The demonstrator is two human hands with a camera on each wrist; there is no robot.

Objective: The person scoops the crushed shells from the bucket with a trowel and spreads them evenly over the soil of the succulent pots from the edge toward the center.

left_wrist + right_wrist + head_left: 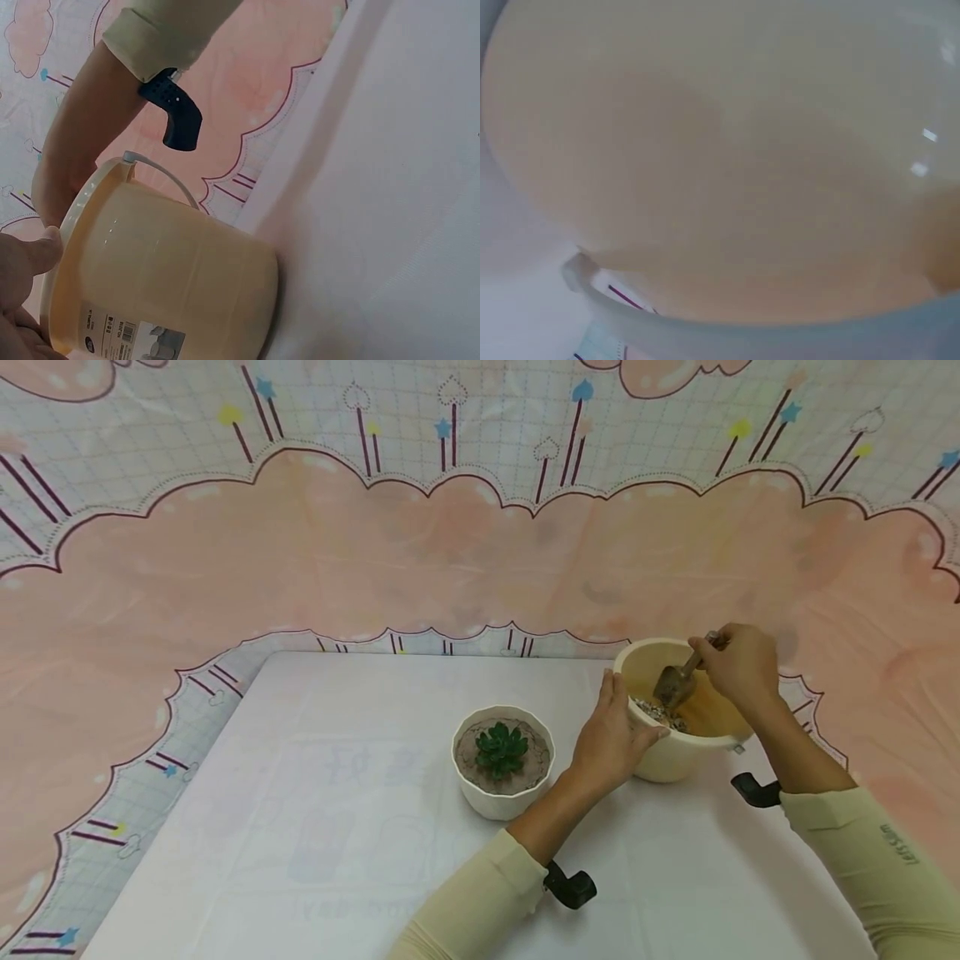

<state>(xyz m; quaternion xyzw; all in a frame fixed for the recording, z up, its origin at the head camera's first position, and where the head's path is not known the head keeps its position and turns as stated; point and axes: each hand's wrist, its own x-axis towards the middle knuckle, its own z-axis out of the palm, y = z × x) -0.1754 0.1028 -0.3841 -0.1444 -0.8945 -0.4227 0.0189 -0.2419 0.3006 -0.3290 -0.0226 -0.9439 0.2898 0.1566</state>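
Note:
A cream plastic bucket (663, 767) stands tilted at the right of the white table, with loose grainy material (660, 713) inside. My left hand (611, 735) grips its rim on the near left side; in the left wrist view the thumb (45, 251) lies at the rim. My right hand (742, 664) holds a small hand trowel (677, 681) by its handle, blade down in the bucket by the grains. The right wrist view is filled by the bucket's wall (705, 150), so the trowel is hidden there.
A white faceted pot (495, 806) with a green succulent (501, 750) in brown soil stands left of my left forearm. The bucket's bail handle (169, 178) hangs at its side. A patterned cloth (450, 568) lies behind the white table (300, 827).

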